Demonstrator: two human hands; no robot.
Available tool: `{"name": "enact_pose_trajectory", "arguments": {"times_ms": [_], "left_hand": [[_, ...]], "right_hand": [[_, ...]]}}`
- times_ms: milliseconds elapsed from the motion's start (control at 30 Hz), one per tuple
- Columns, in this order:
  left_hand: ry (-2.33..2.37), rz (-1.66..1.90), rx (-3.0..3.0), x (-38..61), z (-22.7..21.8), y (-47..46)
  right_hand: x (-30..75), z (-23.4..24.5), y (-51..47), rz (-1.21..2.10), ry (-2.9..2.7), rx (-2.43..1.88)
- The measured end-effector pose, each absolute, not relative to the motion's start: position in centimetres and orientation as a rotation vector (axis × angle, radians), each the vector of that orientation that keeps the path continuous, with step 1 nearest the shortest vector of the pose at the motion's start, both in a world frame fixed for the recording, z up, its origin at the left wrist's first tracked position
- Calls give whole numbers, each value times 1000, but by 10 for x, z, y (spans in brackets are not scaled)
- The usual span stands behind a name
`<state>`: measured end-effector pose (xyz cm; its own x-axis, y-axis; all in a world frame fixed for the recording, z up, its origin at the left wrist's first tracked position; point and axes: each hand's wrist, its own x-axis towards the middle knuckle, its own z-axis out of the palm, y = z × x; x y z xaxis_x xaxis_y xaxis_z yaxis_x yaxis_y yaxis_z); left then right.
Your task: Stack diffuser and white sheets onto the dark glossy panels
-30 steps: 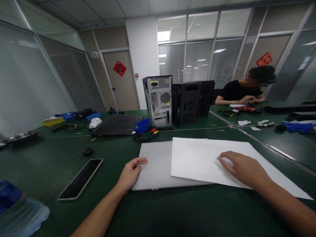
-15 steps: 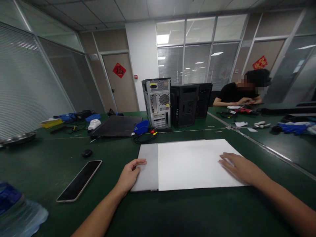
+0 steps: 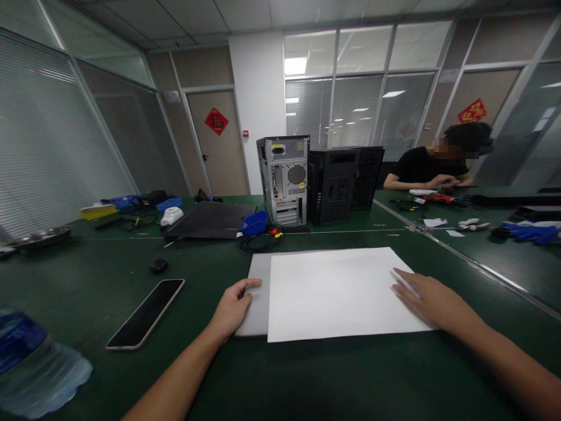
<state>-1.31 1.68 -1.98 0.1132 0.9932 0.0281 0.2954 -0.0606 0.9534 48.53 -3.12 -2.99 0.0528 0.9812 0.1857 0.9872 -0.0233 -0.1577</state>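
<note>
A flat grey panel [image 3: 256, 272] with a dark rim lies in front of me on the green table. A white sheet of paper [image 3: 331, 295] covers most of it, leaving a grey strip at the left. My left hand [image 3: 232, 307] rests on the panel's left edge, index finger stretched onto the grey strip and thumb apart; its other fingers are hidden. My right hand [image 3: 429, 298] lies at the sheet's right edge with fingers extended and apart. The sheet's near left corner reaches slightly past the panel's front edge.
To the left are a phone [image 3: 146, 314], a black mouse [image 3: 158, 266] and a water bottle [image 3: 37, 362]. Behind the panel stand an open computer case [image 3: 284, 181] and black cases [image 3: 335, 187]. A cable with a blue tag [image 3: 254, 223] lies before them. A person [image 3: 418, 169] sits at far right.
The white sheet has slid left over the grey panel, so the grey strip is narrower. The sheet sits slightly askew. My view has shifted a little; both hands keep about the same pose.
</note>
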Motion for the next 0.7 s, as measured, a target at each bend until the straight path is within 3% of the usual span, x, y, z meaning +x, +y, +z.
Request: {"name": "enact_pose_trajectory", "arguments": {"times_ms": [700], "left_hand": [[1339,987,1487,-8,-14,15]], "right_hand": [[472,-25,-35,45,-2115,-1961]]}}
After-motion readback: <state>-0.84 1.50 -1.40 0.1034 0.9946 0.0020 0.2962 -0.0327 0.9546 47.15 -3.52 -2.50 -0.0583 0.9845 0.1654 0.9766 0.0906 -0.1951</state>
